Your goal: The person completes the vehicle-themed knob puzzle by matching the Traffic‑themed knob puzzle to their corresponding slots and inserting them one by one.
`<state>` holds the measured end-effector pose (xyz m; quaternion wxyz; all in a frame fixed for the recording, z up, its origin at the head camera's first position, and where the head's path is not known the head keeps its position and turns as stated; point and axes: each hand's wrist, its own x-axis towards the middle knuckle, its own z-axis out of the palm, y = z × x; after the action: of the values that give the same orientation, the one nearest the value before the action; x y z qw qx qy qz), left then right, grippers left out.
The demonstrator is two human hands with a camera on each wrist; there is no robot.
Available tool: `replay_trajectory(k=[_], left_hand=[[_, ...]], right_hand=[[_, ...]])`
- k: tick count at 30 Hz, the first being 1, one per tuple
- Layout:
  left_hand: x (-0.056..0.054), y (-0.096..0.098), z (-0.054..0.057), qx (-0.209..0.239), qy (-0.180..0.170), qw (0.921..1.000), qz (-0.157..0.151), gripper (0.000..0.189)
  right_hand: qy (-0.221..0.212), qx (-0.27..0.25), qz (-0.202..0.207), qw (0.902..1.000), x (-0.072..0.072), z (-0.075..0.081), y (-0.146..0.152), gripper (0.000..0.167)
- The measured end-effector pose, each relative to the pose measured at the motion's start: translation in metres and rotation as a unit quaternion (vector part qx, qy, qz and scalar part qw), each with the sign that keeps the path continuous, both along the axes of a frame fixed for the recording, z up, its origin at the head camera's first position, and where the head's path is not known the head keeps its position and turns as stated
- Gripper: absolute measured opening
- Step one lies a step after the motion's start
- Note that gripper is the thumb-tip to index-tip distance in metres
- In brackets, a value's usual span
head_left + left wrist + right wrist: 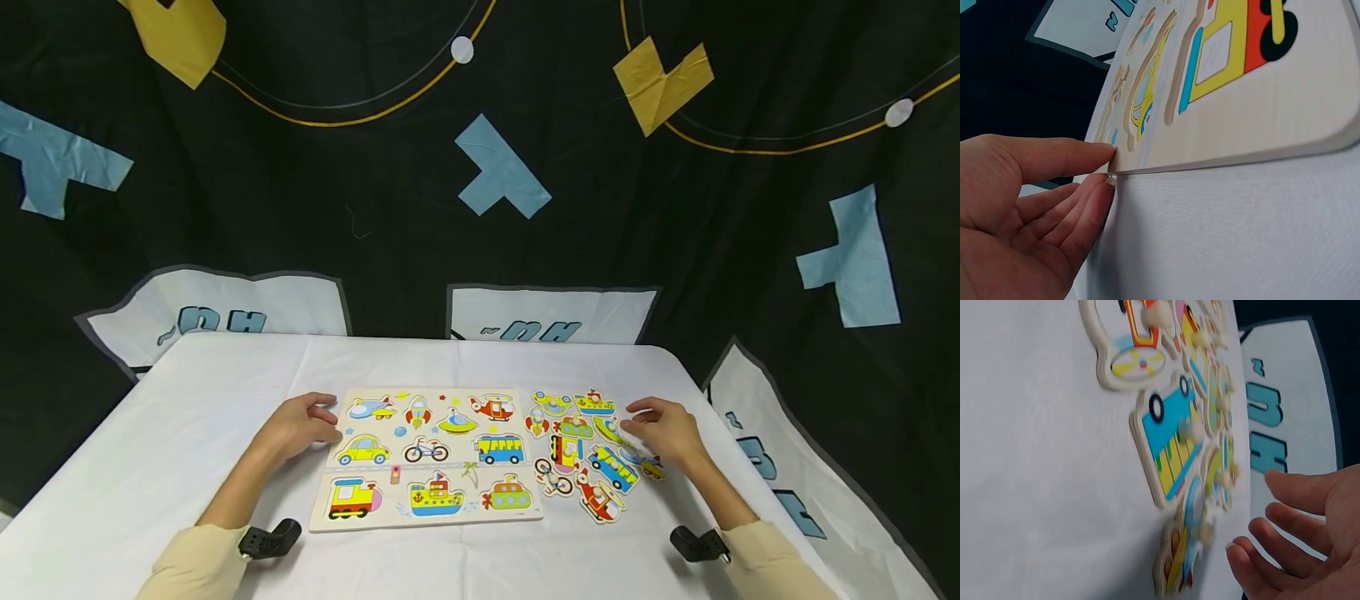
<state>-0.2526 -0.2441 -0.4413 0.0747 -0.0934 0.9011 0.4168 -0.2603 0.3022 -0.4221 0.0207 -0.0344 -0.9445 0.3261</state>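
A wooden puzzle board with printed vehicle shapes lies flat on the white table. At its left edge, my left hand rests with relaxed fingers; in the left wrist view the thumb touches the board's edge. Loose wooden pieces with round knobs lie right of the board, among them a bus, a helicopter, a train, a bicycle and a plane. My right hand is beside the plane and a green flying saucer, fingers loosely spread and holding nothing.
The white tablecloth covers the table, whose far edge meets a black curtain with taped blue and yellow shapes. White lettered panels hang behind and at the right side. A black wrist device sits on each forearm.
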Motion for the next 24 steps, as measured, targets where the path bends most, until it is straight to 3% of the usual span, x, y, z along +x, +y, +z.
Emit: replay_trajectory(k=[7,13,24], left_hand=[[-0.001,-0.002,-0.005,0.014,0.013,0.9998,0.003,0.067],[-0.002,-0.004,-0.005,0.02,0.003,0.9998,-0.002,0.066],[-0.003,-0.005,-0.012,0.036,0.012,0.9993,0.0,0.063]], right_hand=[[-0.052,-0.015,-0.008,0.9985,0.0,-0.001,0.02,0.046],[-0.084,-0.031,-0.001,0.996,0.002,-0.004,0.027,0.044],[-0.099,-0.06,-0.003,0.9932,0.006,-0.008,0.03,0.042]])
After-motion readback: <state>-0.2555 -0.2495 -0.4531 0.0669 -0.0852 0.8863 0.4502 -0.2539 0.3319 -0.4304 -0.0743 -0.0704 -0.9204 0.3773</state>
